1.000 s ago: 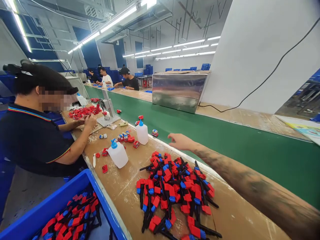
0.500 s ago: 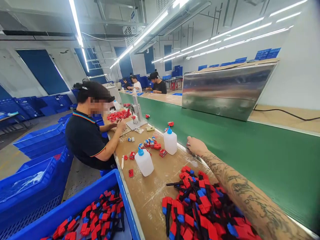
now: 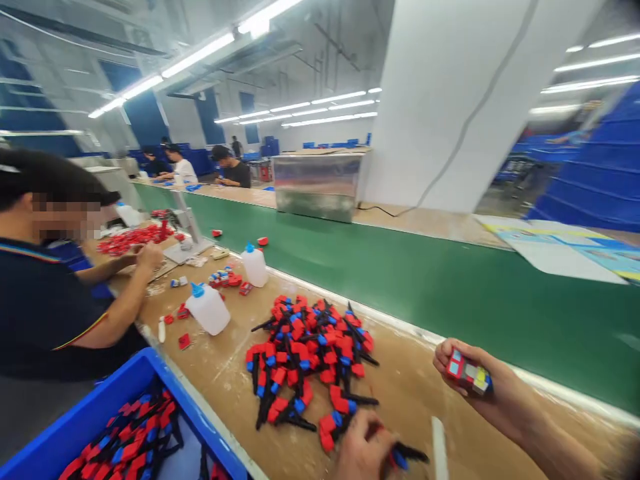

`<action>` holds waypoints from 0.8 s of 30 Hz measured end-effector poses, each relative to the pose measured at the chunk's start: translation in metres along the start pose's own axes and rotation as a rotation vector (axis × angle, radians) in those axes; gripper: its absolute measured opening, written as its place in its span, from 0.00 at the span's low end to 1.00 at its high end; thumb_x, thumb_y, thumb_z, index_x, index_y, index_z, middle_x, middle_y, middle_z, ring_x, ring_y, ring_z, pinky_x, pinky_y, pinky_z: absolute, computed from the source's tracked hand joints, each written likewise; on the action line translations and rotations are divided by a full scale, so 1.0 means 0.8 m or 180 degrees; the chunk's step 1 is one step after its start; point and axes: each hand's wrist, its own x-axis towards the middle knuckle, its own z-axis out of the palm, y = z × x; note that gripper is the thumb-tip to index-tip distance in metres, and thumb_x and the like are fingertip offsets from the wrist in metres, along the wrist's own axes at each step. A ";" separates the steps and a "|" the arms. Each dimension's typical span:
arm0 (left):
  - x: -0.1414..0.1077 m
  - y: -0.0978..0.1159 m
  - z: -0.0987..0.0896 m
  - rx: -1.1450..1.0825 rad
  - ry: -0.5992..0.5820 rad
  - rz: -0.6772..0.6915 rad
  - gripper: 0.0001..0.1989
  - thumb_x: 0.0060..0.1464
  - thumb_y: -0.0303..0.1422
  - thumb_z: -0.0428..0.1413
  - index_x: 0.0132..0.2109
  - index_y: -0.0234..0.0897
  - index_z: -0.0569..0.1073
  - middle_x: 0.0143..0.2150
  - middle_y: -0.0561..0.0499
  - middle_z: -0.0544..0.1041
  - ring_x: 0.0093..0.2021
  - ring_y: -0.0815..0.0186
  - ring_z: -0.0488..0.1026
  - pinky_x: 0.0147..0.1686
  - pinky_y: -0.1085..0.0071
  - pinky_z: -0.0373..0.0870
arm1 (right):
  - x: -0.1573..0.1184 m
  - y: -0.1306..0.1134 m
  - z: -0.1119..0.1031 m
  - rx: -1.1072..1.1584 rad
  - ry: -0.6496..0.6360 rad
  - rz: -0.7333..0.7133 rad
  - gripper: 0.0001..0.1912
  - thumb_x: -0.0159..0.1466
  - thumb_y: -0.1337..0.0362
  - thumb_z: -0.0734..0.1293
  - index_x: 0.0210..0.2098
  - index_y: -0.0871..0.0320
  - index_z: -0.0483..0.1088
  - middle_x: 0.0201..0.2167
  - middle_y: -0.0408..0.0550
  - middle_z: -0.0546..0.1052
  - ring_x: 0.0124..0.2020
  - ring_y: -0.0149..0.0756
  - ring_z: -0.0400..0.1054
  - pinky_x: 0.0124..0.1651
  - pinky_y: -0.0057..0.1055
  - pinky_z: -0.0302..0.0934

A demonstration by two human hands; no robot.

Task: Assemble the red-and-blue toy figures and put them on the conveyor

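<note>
Beside the green conveyor belt (image 3: 450, 293), the right hand (image 3: 480, 383) grips a small red toy block (image 3: 467, 373), the left hand (image 3: 363, 453) pinches a red-and-black part (image 3: 400, 457), mating them seems next.

Bright overhead tube lighting; motion blur, wide-angle edge distortion.

No text, label, brand or number can be read anywhere in this view. The printed sheets (image 3: 565, 245) lying beyond the green conveyor belt (image 3: 450, 287), at about two o'clock, carry coloured printing, but it is too blurred to make out.
</note>
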 end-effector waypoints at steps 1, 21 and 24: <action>0.000 0.005 0.001 -0.0071 0.0052 0.0011 0.24 0.45 0.24 0.62 0.51 0.44 0.77 0.49 0.44 0.72 0.48 0.55 0.74 0.48 0.62 0.74 | -0.029 0.016 -0.023 0.0231 0.0503 0.0080 0.14 0.57 0.49 0.70 0.30 0.54 0.71 0.28 0.50 0.71 0.25 0.38 0.65 0.18 0.30 0.57; 0.030 0.152 0.014 0.1545 -0.2215 0.3467 0.17 0.67 0.26 0.46 0.58 0.40 0.72 0.55 0.40 0.74 0.58 0.57 0.69 0.55 0.58 0.72 | -0.128 0.108 -0.109 0.1875 0.0265 -0.0460 0.27 0.54 0.56 0.78 0.49 0.61 0.73 0.37 0.49 0.80 0.35 0.35 0.76 0.36 0.27 0.71; 0.039 0.157 0.024 0.1720 -0.2461 0.3486 0.18 0.67 0.26 0.46 0.60 0.39 0.70 0.57 0.38 0.73 0.60 0.53 0.67 0.55 0.54 0.71 | -0.127 0.108 -0.114 0.2040 0.0225 -0.0442 0.26 0.54 0.56 0.78 0.48 0.61 0.74 0.38 0.49 0.80 0.35 0.33 0.74 0.36 0.26 0.69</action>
